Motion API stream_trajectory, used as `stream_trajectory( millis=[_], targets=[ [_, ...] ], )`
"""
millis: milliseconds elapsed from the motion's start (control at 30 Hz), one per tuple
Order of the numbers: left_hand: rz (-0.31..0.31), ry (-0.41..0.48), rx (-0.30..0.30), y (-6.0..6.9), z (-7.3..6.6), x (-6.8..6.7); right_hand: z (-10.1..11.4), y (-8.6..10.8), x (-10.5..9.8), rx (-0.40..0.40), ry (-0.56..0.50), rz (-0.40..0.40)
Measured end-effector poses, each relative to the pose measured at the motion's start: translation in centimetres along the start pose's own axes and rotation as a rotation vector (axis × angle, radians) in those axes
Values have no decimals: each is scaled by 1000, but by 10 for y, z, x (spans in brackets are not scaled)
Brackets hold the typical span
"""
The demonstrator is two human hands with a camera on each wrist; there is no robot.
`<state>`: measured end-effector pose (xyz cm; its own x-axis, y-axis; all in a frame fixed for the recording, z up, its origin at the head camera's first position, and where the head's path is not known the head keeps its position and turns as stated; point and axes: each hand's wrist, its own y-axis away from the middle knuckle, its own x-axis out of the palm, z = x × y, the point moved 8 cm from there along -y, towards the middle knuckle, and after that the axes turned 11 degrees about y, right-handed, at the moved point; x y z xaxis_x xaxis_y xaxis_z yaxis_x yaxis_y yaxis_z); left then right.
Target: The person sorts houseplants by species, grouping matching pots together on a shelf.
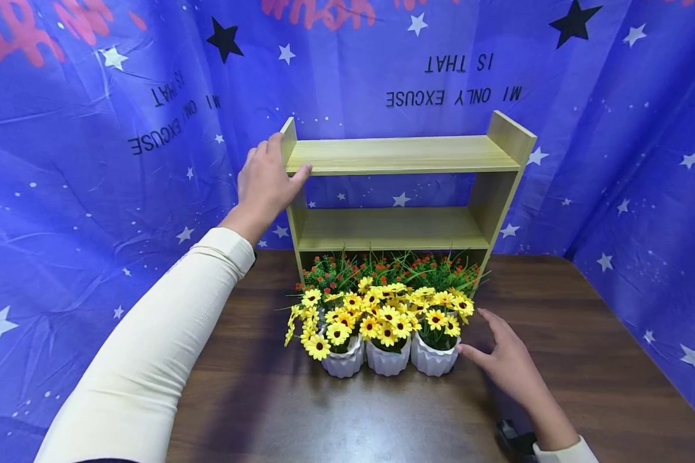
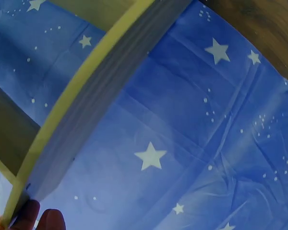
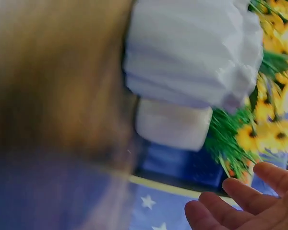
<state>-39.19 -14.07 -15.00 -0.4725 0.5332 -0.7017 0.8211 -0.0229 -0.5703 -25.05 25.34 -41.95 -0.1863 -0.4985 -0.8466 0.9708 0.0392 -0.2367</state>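
Observation:
A light wooden shelf unit (image 1: 402, 154) stands upright at the back of the table. My left hand (image 1: 266, 172) grips its upper left corner, the thumb on the front of the top board and the fingers over the side panel; fingertips (image 2: 52, 220) show beside that panel in the left wrist view. Three white ribbed pots (image 1: 388, 357) with yellow daisy-like artificial flowers (image 1: 387, 315) stand in a row before the shelf. Beside the rightmost pot (image 1: 434, 357) is my right hand (image 1: 506, 360), fingers spread, thumb close to the rim; whether it touches cannot be told.
Behind the yellow flowers, red-flowered green plants (image 1: 382, 267) fill the shelf's lowest level; a white pot (image 3: 175, 125) shows there in the right wrist view. The brown wooden table (image 1: 347, 418) meets a blue star-printed cloth (image 1: 347, 77) at the back and right.

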Motion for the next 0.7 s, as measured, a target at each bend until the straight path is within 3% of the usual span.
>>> stream_trajectory(
  millis=[333, 700],
  targets=[
    [-40, 16, -48, -1, 5, 0, -1, 6, 37, 77, -125, 95],
    [-3, 26, -112, -1, 6, 8, 2, 6, 58, 152, -245, 142]
  ],
)
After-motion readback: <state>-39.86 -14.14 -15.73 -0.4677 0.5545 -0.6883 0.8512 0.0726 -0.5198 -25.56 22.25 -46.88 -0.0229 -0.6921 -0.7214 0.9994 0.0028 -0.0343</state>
